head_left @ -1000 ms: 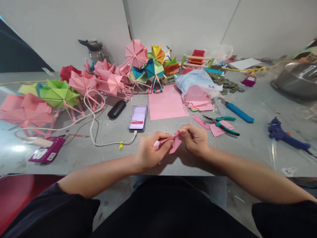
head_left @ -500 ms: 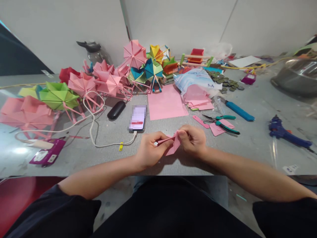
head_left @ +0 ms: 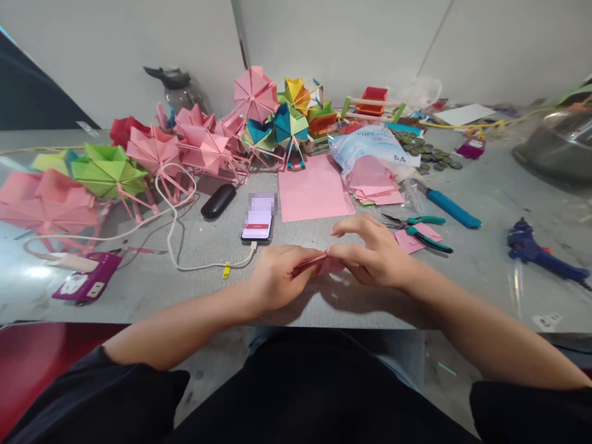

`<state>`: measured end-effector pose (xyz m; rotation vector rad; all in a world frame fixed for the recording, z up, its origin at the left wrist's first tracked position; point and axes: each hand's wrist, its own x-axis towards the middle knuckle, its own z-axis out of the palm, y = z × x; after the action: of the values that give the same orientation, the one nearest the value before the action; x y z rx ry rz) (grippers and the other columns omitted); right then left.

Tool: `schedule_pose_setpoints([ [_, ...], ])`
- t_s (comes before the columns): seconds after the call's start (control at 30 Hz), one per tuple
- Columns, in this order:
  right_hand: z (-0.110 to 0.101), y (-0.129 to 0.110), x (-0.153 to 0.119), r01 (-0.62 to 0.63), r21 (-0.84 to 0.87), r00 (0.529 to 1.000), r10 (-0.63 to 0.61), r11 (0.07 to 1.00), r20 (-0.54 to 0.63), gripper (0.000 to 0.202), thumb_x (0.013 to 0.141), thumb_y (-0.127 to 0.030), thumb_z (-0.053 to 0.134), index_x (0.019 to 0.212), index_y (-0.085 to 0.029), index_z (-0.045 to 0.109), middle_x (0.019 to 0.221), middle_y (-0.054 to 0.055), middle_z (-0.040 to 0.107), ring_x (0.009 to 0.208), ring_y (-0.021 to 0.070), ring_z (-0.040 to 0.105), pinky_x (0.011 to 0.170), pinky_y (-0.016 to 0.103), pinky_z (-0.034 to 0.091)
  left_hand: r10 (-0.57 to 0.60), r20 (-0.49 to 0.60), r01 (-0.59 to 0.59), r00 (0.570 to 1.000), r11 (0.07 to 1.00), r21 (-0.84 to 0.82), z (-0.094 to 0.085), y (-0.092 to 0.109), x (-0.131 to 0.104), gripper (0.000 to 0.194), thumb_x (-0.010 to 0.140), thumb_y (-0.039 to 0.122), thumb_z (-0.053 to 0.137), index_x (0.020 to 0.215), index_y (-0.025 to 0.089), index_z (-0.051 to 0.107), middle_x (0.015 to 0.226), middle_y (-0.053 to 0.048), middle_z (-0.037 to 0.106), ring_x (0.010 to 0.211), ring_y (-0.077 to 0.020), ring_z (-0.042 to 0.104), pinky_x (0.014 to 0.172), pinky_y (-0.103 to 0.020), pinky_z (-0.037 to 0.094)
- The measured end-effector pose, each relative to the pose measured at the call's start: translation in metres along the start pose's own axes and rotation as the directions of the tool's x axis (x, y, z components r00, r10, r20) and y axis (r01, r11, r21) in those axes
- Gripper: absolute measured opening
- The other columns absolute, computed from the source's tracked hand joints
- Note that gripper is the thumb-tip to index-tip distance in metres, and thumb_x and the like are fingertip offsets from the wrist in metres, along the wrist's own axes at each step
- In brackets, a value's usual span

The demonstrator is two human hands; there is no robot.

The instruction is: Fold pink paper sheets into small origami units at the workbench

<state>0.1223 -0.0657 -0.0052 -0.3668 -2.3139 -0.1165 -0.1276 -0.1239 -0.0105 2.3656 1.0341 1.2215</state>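
My left hand (head_left: pixel 274 279) is closed on a small folded piece of pink paper (head_left: pixel 332 265) just above the front part of the table. Its thumb and fingers press the paper's left end. From the other side my right hand (head_left: pixel 382 256) pinches the paper's right end, with one finger lifted and stretched out. Part of the folded piece is hidden by the fingers. Beyond the hands lies a flat pink sheet (head_left: pixel 314 191). A phone (head_left: pixel 259 217) with a white cable rests to the left of that sheet.
Folded pink paper wheels (head_left: pixel 256 95) and a green one (head_left: pixel 108 172) line the back left. A plastic copy-paper bag (head_left: pixel 374 147), coins (head_left: pixel 428 151), green-handled pliers (head_left: pixel 419 228), a blue-handled tool (head_left: pixel 453 208) and a blue glue gun (head_left: pixel 541 250) lie to the right. A black case (head_left: pixel 219 201) sits left.
My right hand has loosened from a tight curl, with a finger now raised and extended. The folded pink paper has turned and lies flatter between my hands.
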Motion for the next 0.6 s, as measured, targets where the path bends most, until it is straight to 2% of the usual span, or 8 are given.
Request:
schedule_pose_setpoints([
  [0.1,-0.008,-0.007,0.007,0.042,-0.049,0.997,-0.039,0.998,0.067,0.015,0.107,-0.015,0.055,0.113,-0.026,0.064,0.119,0.009,0.072,0.099,0.0232,0.067,0.083,0.040,0.049,0.102,0.033,-0.105,0.994,0.991,0.087,0.003,-0.004,-0.004,0.021,0.110,0.026,0.063,0.115,0.017,0.081,0.088,-0.007,0.085,0.079,-0.0183,0.081,0.077,-0.028,0.063],
  [0.17,-0.008,-0.010,0.009,0.044,-0.041,0.996,-0.041,0.998,0.083,0.014,0.107,-0.013,0.053,0.110,-0.024,0.062,0.113,0.008,0.073,0.093,0.0217,0.066,0.081,0.038,0.046,0.087,0.049,-0.090,0.995,0.994,0.068,0.005,-0.005,-0.005,0.024,0.110,0.027,0.062,0.121,0.016,0.080,0.085,-0.006,0.083,0.074,-0.0172,0.078,0.074,-0.028,0.061],
  [0.27,-0.004,-0.008,0.010,0.023,-0.011,0.997,-0.022,1.000,0.078,0.015,0.106,-0.010,0.051,0.106,-0.023,0.060,0.105,0.007,0.072,0.090,0.0210,0.065,0.080,0.037,0.045,-0.049,0.101,0.054,0.994,0.997,-0.048,0.007,-0.001,-0.003,0.030,0.109,0.029,0.063,0.131,0.015,0.078,0.086,-0.005,0.082,0.067,-0.0147,0.071,0.068,-0.026,0.056],
  [0.33,0.000,-0.006,0.009,0.007,0.000,0.996,-0.007,1.000,0.088,0.018,0.105,-0.008,0.049,0.105,-0.022,0.059,0.103,0.007,0.072,0.088,0.0209,0.064,0.078,0.036,0.044,-0.171,0.174,0.195,0.970,0.972,-0.129,0.006,0.005,0.000,0.031,0.107,0.028,0.063,0.130,0.016,0.079,0.089,-0.004,0.082,0.069,-0.0143,0.068,0.068,-0.025,0.053],
  [0.47,0.007,-0.004,0.006,-0.023,0.025,0.993,0.020,0.999,0.112,0.020,0.100,-0.005,0.049,0.103,-0.023,0.058,0.100,0.006,0.071,0.085,0.0212,0.062,0.077,0.036,0.044,-0.384,0.305,0.450,0.872,0.873,-0.188,0.002,0.015,0.009,0.024,0.102,0.031,0.065,0.096,0.015,0.082,0.075,0.000,0.072,0.067,-0.0133,0.059,0.064,-0.025,0.044],
  [0.53,0.011,-0.005,0.005,-0.054,0.037,0.992,0.049,0.998,0.118,0.019,0.100,-0.005,0.050,0.102,-0.023,0.058,0.095,0.005,0.070,0.081,0.0209,0.060,0.074,0.035,0.043,-0.431,0.347,0.515,0.833,0.832,-0.204,0.001,0.018,0.012,0.027,0.100,0.033,0.066,0.084,0.015,0.077,0.070,0.002,0.066,0.065,-0.0125,0.053,0.063,-0.026,0.039],
  [0.6,0.014,-0.006,0.004,-0.094,0.051,0.988,0.087,0.994,0.129,0.018,0.102,-0.007,0.050,0.101,-0.023,0.057,0.090,0.004,0.068,0.076,0.0200,0.057,0.071,0.034,0.043,-0.451,0.363,0.543,0.815,0.813,-0.209,0.002,0.020,0.013,0.029,0.099,0.034,0.066,0.079,0.015,0.074,0.067,0.003,0.062,0.065,-0.0120,0.050,0.062,-0.026,0.036],
])
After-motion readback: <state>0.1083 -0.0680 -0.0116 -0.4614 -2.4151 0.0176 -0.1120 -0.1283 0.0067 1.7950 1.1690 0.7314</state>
